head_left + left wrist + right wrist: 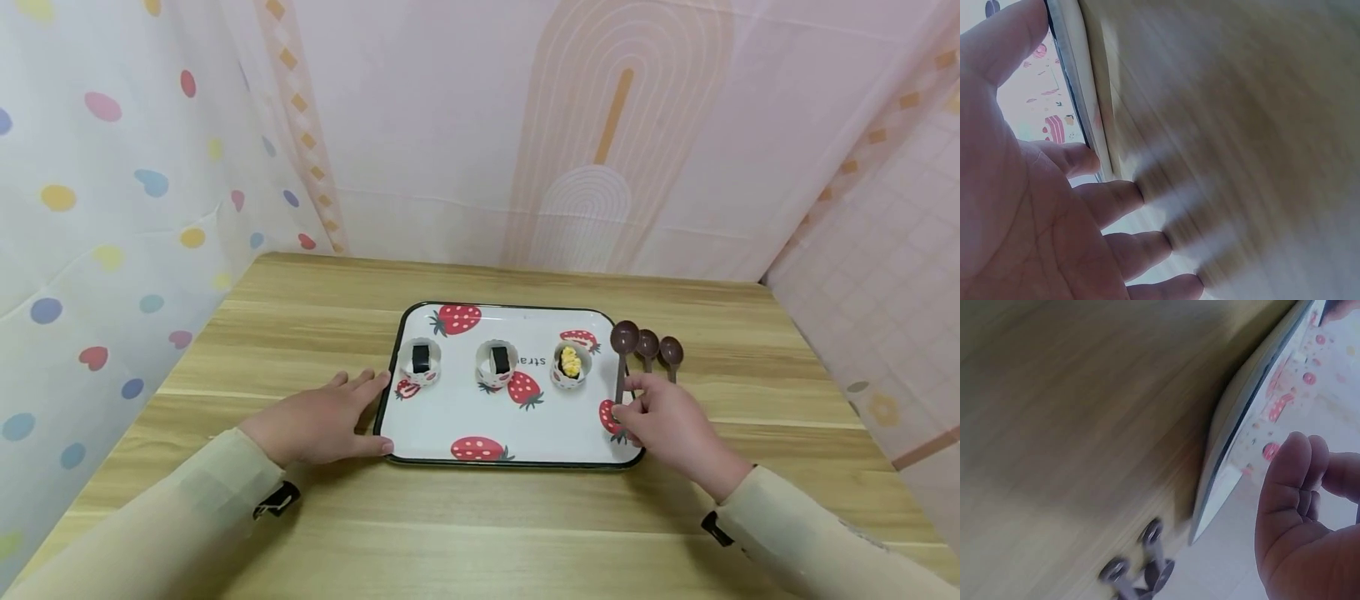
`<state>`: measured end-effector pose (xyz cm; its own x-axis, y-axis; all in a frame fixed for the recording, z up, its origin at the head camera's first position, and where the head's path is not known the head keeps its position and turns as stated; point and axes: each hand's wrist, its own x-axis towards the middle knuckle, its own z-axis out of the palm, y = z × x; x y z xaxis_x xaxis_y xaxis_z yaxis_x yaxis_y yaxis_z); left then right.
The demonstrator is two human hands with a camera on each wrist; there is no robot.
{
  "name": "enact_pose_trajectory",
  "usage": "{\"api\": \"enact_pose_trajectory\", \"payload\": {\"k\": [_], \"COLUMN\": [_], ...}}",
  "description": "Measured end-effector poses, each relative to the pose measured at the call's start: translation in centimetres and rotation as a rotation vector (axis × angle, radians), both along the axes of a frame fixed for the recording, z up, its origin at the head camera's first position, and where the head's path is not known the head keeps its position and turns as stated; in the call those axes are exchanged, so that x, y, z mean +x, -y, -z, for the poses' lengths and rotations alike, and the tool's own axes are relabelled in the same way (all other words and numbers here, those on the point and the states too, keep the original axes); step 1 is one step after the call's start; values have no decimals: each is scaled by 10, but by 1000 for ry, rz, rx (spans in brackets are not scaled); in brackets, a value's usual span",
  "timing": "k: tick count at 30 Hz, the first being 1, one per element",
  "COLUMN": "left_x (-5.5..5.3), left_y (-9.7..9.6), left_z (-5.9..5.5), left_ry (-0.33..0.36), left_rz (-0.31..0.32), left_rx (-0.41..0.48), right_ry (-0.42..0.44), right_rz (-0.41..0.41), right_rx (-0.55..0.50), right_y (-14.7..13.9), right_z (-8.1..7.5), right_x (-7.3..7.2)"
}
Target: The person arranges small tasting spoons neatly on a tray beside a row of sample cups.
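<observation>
the right hand pinches a dark brown measuring spoon by the handle, between thumb and fingers. this spoon is at the right side of the strawberry-print tray, its bowl over the rim; whether it touches the tray, i cannot tell. its long axis runs almost straight away from the person, with the bowl at the far end and the handle coming back to the fingers.

it looks like plastic, so i judge it light, stiff, a little smooth, and not easily broken. the handle is the good place to hold, because the bowl stays free.

the left hand is spread with loose fingers and holds nothing; its thumb and forefinger seem to touch the left rim of the tray. two smaller spoons, the middle one and the rightmost one, lie on the wooden table, pointing the same way.
</observation>
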<state>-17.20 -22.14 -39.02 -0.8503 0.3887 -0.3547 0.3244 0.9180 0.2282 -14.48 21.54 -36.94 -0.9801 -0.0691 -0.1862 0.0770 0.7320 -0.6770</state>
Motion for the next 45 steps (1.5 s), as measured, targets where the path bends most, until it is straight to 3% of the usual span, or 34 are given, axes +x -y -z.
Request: {"api": "enact_pose_trajectory", "payload": {"k": [32,40,45], "left_x": [-1,0,0], "left_y": [0,-1,-1], "left_z": [1,-1,-1], "left_ry": [1,12,8], "left_rz": [-2,-9,-2], "left_rx": [-2,6,7], "right_ry": [64,82,81], "right_rz": [-96,-161,-197], "right_rx": [-112,-193,-188], "right_y": [84,105,117], "right_z": [2,3,5], "right_x": [-11,-13,-16]}}
